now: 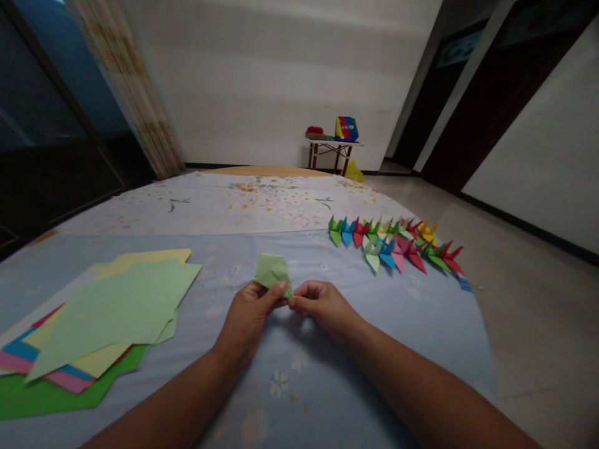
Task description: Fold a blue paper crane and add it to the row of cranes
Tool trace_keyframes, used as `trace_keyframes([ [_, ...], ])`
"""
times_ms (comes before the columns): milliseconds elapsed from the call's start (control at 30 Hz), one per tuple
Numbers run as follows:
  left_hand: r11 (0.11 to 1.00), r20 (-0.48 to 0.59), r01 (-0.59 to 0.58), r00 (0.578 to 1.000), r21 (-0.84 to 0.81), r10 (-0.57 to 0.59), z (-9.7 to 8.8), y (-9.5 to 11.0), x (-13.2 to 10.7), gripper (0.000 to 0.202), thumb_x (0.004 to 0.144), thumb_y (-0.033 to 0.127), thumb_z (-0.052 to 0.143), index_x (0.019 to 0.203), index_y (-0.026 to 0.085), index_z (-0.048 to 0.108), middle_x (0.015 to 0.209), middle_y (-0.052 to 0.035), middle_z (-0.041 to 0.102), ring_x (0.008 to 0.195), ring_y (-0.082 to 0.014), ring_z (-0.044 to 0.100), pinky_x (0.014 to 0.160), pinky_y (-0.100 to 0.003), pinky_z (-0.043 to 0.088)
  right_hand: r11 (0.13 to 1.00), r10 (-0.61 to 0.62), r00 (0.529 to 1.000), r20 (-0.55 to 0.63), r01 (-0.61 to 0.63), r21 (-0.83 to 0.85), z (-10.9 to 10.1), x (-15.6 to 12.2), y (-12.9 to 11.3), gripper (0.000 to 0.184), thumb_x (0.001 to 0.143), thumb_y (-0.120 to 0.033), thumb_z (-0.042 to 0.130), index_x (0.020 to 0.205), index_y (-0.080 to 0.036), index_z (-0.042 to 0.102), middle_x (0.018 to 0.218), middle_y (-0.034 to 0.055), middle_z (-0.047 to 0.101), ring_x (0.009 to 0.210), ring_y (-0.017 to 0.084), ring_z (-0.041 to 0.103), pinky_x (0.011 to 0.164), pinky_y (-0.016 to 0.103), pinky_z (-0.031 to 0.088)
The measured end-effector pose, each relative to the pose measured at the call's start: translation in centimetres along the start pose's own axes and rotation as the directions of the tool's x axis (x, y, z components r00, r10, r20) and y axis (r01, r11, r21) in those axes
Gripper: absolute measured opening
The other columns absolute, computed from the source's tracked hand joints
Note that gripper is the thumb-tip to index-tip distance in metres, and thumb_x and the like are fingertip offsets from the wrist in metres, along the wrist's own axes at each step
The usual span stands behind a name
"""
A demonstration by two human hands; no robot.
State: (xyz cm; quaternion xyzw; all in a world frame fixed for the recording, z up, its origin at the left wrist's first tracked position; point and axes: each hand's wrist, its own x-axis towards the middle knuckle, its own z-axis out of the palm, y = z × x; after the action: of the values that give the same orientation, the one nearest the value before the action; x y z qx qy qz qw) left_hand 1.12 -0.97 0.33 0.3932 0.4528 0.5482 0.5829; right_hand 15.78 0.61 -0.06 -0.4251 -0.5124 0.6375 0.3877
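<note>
A pale green sheet of paper (272, 269), folded into a small kite-like shape, is held up over the blue cloth in the middle of the view. My left hand (256, 305) grips its lower part, thumb on the near face and fingers behind. At the lower right corner, the thumb and forefinger of my right hand (322, 304) pinch the narrow tip. My fingers hide the bottom folds. Several folded paper cranes (397, 249) in green, blue, red, pink and yellow stand in rows to the right of my hands.
A loose stack of coloured paper sheets (121, 299) lies to my left, pale green on top. The table's floral cloth (281, 374) reaches a rounded edge at right. Beyond, a small table (332, 143) carrying a colourful box (346, 128) stands by the wall.
</note>
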Motion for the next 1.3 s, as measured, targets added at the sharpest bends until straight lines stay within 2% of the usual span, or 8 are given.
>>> trace_keyframes([
  [200, 0.998, 0.097, 0.01, 0.995, 0.06, -0.015, -0.13, 0.58, 0.15, 0.022, 0.06, 0.026, 0.077, 0.076, 0.016, 0.067, 0.074, -0.0019, 0.068, 0.072, -0.0154, 0.061, 0.074, -0.027, 0.047, 0.996, 0.04, 0.999, 0.001, -0.04, 0.074, -0.1, 0.07, -0.18, 0.023, 0.057, -0.032, 0.072, 0.061, -0.015, 0.057, 0.051, -0.0049, 0.053, 0.046, 0.006, 0.043, 0.049, 0.021, 0.032],
  [433, 0.997, 0.007, 0.031, 0.999, 0.076, -0.032, -0.11, 0.85, 0.24, 0.023, 0.056, 0.024, 0.077, 0.073, 0.016, 0.065, 0.07, -0.0014, 0.068, 0.065, -0.0145, 0.061, 0.067, -0.026, 0.046, 0.998, 0.037, 0.999, 0.005, -0.037, 0.05, 0.15, -0.11, -0.24, 0.024, 0.057, -0.034, 0.074, 0.062, -0.014, 0.06, 0.053, -0.0037, 0.055, 0.048, 0.007, 0.045, 0.051, 0.021, 0.034],
  [667, 0.999, 0.022, 0.027, 0.999, 0.026, -0.028, -0.48, 0.5, 0.6, 0.025, 0.059, 0.024, 0.076, 0.079, 0.016, 0.065, 0.075, -0.0013, 0.067, 0.069, -0.0143, 0.06, 0.069, -0.027, 0.047, 0.997, 0.041, 0.999, 0.021, -0.042, 0.059, 0.27, -0.1, -0.29, 0.022, 0.058, -0.032, 0.073, 0.067, -0.013, 0.066, 0.058, -0.0016, 0.059, 0.051, 0.007, 0.048, 0.054, 0.021, 0.037],
  [833, 0.999, 0.009, 0.015, 1.0, 0.04, -0.015, -0.54, 0.4, 0.71, 0.027, 0.059, 0.026, 0.076, 0.081, 0.015, 0.064, 0.075, -0.0021, 0.066, 0.073, -0.016, 0.061, 0.071, -0.028, 0.047, 0.997, 0.026, 0.996, 0.086, -0.033, 0.076, 0.34, -0.23, -0.18, 0.03, 0.058, -0.035, 0.075, 0.078, -0.014, 0.067, 0.065, -0.0009, 0.06, 0.055, 0.007, 0.05, 0.053, 0.02, 0.038],
  [1033, 0.997, 0.011, 0.005, 1.0, 0.071, -0.006, 0.03, 0.71, 0.3, 0.025, 0.057, 0.025, 0.076, 0.077, 0.016, 0.065, 0.074, -0.0019, 0.068, 0.07, -0.0159, 0.061, 0.07, -0.027, 0.046, 0.998, 0.038, 0.999, 0.029, -0.04, 0.048, 0.28, -0.05, 0.06, 0.033, 0.061, -0.043, 0.073, 0.07, -0.013, 0.062, 0.06, -0.0018, 0.056, 0.048, 0.006, 0.045, 0.048, 0.019, 0.035],
  [1300, 0.995, 0.017, -0.006, 1.0, 0.095, 0.005, 0.04, 0.56, 0.17, 0.021, 0.062, 0.025, 0.074, 0.08, 0.016, 0.066, 0.077, -0.0016, 0.069, 0.073, -0.0142, 0.06, 0.072, -0.025, 0.045, 0.998, 0.026, 0.999, 0.037, -0.029, 0.061, 0.11, 0.05, 0.06, 0.029, 0.058, -0.037, 0.074, 0.065, -0.014, 0.058, 0.053, -0.0047, 0.053, 0.047, 0.005, 0.042, 0.048, 0.02, 0.031],
])
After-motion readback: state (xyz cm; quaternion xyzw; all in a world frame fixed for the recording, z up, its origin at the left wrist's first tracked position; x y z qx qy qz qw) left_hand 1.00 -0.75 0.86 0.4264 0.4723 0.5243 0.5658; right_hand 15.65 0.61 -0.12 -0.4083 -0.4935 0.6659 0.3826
